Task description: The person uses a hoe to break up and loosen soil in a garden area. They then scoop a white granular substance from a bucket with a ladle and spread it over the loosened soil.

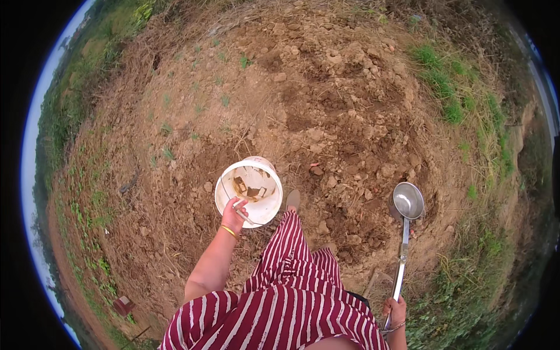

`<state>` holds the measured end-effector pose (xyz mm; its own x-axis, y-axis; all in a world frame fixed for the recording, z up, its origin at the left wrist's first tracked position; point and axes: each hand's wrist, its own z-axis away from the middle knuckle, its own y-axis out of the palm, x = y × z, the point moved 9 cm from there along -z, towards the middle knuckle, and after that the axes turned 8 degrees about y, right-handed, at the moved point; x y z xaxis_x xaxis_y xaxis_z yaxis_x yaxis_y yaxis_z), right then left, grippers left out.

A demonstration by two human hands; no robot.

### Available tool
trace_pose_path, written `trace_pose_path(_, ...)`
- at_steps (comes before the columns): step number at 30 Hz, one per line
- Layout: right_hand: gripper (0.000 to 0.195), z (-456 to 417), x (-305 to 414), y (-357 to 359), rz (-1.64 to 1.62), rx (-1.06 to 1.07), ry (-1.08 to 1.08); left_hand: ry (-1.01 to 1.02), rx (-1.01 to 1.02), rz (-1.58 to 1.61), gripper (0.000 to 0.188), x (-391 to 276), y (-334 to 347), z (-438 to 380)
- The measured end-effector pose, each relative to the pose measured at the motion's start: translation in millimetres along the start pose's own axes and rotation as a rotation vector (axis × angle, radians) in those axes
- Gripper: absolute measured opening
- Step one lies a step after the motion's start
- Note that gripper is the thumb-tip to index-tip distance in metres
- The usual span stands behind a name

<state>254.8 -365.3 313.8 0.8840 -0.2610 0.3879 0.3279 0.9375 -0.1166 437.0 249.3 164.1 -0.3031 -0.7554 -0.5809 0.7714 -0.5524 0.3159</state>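
Observation:
My left hand (pixel 235 214) grips the wire handle of a white plastic bucket (pixel 270 214). The bucket is tilted so that I look into its mouth; brown residue or a little dirty liquid shows on the inside. Far to the right, my right hand (pixel 396 309) is closed around the long metal handle of a ladle (pixel 408 200). Its round steel bowl points away from me, over the soil, and looks empty apart from a bright reflection. Whether the bowl touches the ground I cannot tell.
Cloddy soil (pixel 350 153) with darker damp patches spreads ahead. Small green seedlings (pixel 168 153) grow in it at the upper left. Green grass (pixel 437 83) lines the right side. A reddish-brown container (pixel 123 305) lies at the lower left. My shoe (pixel 293 199) is beside the bucket.

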Motion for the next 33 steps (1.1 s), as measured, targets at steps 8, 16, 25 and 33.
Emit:
trace_pose_path(8,0.008,-11.7,97.3,118.4,0.028,0.141,-0.054,0.026,-0.418,-0.024,0.016,-80.2,-143.2,-1.4)
trace_pose_path(16,0.007,-35.5,179.9,198.5,0.075,0.246,-0.086,0.017,-0.581,0.243,0.027,-60.8,-211.6,59.6)
trace_pose_path(25,0.007,-61.4,246.8,282.1,0.216,0.333,-0.11,0.08,-0.983,0.243,0.013,-40.4,-294.8,113.6)
trace_pose_path(33,0.01,-104.7,315.9,375.2,0.256,0.421,-0.084,-0.013,-1.171,0.39,0.015,-16.0,-302.8,123.3)
